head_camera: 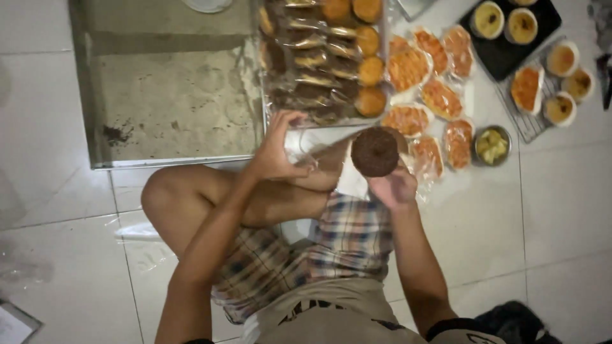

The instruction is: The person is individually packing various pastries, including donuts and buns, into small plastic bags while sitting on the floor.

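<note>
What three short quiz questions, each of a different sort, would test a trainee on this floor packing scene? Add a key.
1. True or false: the right hand holds a round chocolate cake.
2. What does the left hand grip: A clear plastic bag, B spoon, C knife?
3. Fill in: the large metal tray lies on the tiled ___.

Key: 1 true; 2 A; 3 floor.

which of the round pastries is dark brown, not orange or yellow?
The chocolate-coloured round pastry in the right hand, over the lap. The bagged pastries on the floor are orange; it alone is dark and unbagged.
</note>
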